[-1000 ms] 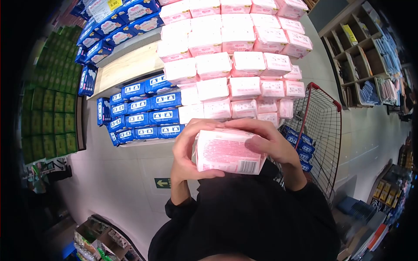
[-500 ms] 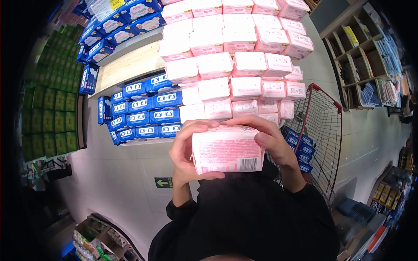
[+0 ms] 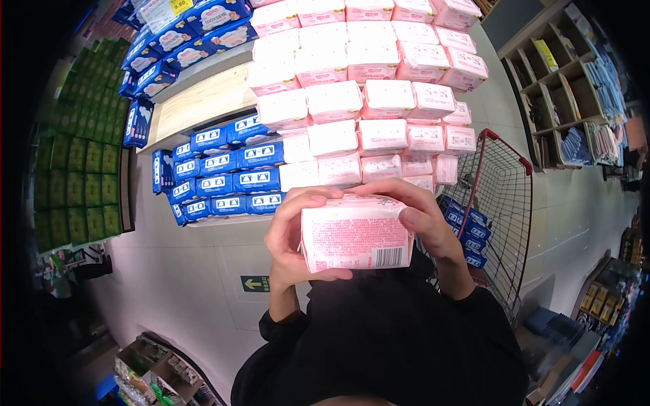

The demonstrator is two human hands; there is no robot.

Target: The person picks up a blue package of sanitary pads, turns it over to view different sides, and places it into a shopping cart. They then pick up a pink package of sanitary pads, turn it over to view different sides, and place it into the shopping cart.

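Note:
I hold a pink pack of tissues close to me with both hands, its printed back and barcode turned up. My left hand wraps its left end, fingers over the top and thumb below. My right hand grips the right end from above. In front stands a tall stack of similar pink packs.
Blue packs are stacked to the left of the pink stack under a wooden shelf. A red wire shopping cart with blue packs inside stands to the right. Green packs line the far left. Wooden shelving is at the upper right.
The pack has turned from slightly tilted to level in my hands, and my right fingers have slid off its face to its right edge. The hands stay in place.

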